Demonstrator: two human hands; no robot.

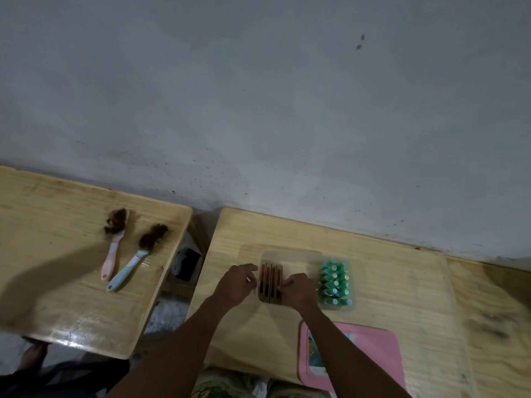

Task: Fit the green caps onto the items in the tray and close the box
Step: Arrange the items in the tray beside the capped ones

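Now both hands on the tabletop [388, 282], left hand [237, 284] and right hand [297, 290] pinching the tray [270, 281] sides, green caps [335, 282] just beside.

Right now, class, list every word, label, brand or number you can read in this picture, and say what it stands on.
No text can be read anywhere.
Green caps: shiny round stickers on their tops, too small to read.
Pink box: a coloured picture on its near-left face, blurred, no legible words.
Two brushes: no visible markings.
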